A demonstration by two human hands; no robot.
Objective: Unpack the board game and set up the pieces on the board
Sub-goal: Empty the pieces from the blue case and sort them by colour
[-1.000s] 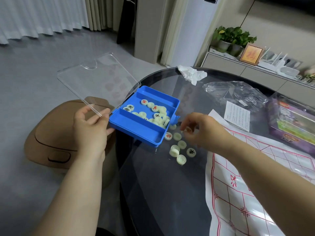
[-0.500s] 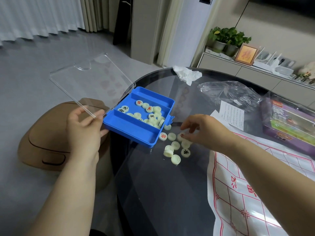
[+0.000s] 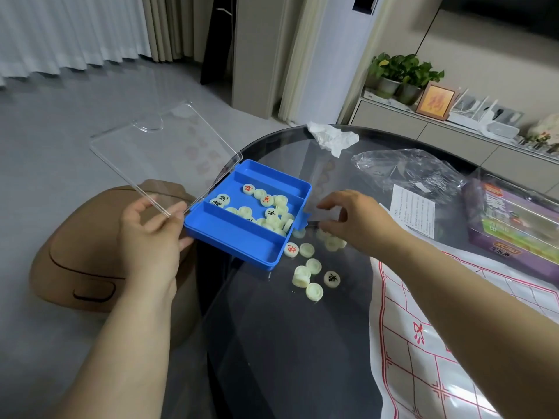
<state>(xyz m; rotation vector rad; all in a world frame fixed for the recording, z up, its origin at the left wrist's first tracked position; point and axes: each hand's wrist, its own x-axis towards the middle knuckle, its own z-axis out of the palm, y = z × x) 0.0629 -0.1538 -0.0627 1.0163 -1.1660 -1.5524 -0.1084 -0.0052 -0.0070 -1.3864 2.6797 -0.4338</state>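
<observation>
The box (image 3: 230, 237) is opaque blue plastic, smooth with a soft sheen, and its lid (image 3: 157, 152) is clear hard plastic. The pieces (image 3: 314, 291) look like glossy cream plastic, some with painted characters. The desk (image 3: 287, 358) is dark glass, mirror-smooth. At its right edge the board sheet (image 3: 423, 388) is thin, shiny and creased. Toward the far edge lie a soft crumpled tissue (image 3: 331, 139), a crinkled clear plastic bag (image 3: 405, 170) and a matt paper leaflet (image 3: 414, 211).

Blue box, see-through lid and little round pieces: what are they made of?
The blue box looks like moulded plastic: one even colour, smooth, soft sheen. The lid is probably clear hard plastic; the floor shows through it. The round pieces are cream and slightly glossy, maybe plastic or resin, with red or black characters on some.
</observation>
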